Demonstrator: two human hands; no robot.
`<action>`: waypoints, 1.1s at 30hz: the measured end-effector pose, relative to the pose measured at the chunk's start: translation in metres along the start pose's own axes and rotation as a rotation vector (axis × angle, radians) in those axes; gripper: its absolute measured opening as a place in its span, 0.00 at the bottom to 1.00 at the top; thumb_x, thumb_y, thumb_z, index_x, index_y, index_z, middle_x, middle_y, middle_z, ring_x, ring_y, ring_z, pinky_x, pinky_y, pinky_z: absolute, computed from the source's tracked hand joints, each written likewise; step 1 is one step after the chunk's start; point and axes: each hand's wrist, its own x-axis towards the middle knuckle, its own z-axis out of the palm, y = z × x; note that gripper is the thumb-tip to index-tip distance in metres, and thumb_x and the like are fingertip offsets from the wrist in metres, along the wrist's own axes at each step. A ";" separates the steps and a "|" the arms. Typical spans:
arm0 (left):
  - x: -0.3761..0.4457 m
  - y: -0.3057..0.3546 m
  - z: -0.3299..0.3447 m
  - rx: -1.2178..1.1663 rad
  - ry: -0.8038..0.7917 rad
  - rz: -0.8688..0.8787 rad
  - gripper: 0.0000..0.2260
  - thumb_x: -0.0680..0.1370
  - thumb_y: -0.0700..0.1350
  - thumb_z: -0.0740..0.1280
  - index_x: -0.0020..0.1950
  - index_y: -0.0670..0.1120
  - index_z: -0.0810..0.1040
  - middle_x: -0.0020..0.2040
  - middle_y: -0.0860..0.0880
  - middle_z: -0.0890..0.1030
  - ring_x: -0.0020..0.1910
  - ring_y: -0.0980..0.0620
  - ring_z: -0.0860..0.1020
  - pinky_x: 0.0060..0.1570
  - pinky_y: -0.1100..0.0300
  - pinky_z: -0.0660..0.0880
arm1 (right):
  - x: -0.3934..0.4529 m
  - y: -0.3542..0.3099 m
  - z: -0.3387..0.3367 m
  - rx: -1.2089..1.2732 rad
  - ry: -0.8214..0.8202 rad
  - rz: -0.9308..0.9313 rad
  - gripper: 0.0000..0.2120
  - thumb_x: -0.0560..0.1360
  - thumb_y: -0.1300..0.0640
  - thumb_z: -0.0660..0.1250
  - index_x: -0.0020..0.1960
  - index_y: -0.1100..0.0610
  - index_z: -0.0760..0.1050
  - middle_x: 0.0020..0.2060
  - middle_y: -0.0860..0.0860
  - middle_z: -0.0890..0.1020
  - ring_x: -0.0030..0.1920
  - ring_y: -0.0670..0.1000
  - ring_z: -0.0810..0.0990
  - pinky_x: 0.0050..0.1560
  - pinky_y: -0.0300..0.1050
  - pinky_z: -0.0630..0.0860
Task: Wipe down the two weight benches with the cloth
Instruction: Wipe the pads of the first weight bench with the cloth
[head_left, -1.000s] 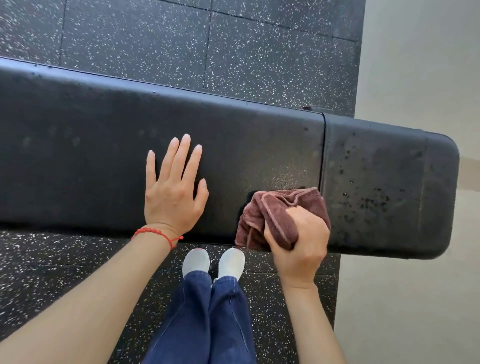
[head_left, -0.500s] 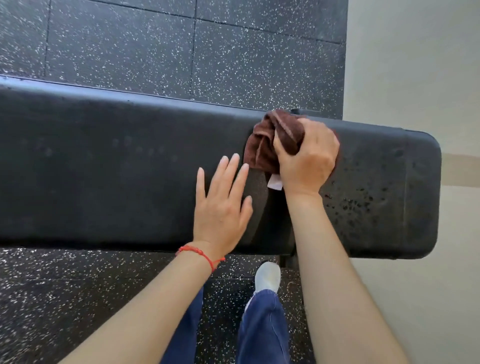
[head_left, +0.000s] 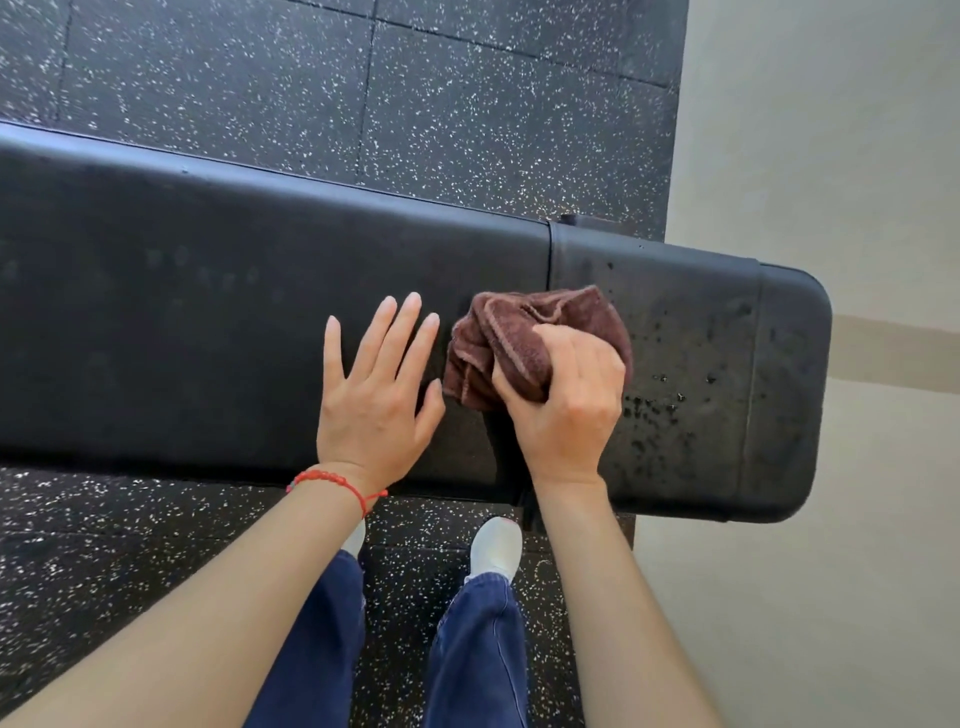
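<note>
A long black padded weight bench (head_left: 208, 322) runs across the view from left to right. Its shorter right section (head_left: 727, 374) is dotted with dark wet spots. My right hand (head_left: 566, 410) is shut on a bunched brown cloth (head_left: 498, 338), pressing it on the pad at the seam between the two sections. My left hand (head_left: 376, 395) lies flat on the pad just left of the cloth, fingers spread, with a red string bracelet at the wrist. Only one bench is in view.
Black speckled rubber floor tiles (head_left: 467, 104) lie beyond and in front of the bench. A pale smooth floor (head_left: 831, 156) starts at the right. My legs in blue trousers and white shoes (head_left: 496, 540) stand close to the bench's near edge.
My right hand has pulled the cloth back from the pad's far edge toward the middle, after pushing it away from the near edge. My left hand slid right along the pad.
</note>
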 end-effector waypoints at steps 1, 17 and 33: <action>0.000 0.001 0.000 -0.005 0.001 -0.003 0.23 0.77 0.48 0.55 0.71 0.43 0.67 0.72 0.43 0.65 0.72 0.45 0.62 0.69 0.36 0.53 | -0.009 0.002 -0.004 0.009 0.005 0.012 0.13 0.72 0.52 0.70 0.46 0.63 0.80 0.42 0.56 0.82 0.45 0.57 0.81 0.53 0.52 0.73; 0.009 0.035 -0.002 -0.065 0.098 0.003 0.20 0.76 0.43 0.58 0.66 0.39 0.72 0.69 0.39 0.70 0.70 0.41 0.65 0.67 0.36 0.57 | -0.016 0.037 -0.011 -0.048 0.191 0.166 0.14 0.71 0.51 0.72 0.43 0.64 0.79 0.39 0.57 0.81 0.41 0.58 0.80 0.52 0.51 0.74; 0.028 0.073 0.019 -0.008 0.002 -0.002 0.24 0.76 0.48 0.56 0.71 0.42 0.66 0.72 0.42 0.65 0.73 0.45 0.60 0.70 0.38 0.51 | 0.044 0.078 -0.012 0.012 0.111 0.102 0.16 0.71 0.49 0.69 0.45 0.64 0.79 0.39 0.57 0.81 0.43 0.56 0.77 0.52 0.50 0.71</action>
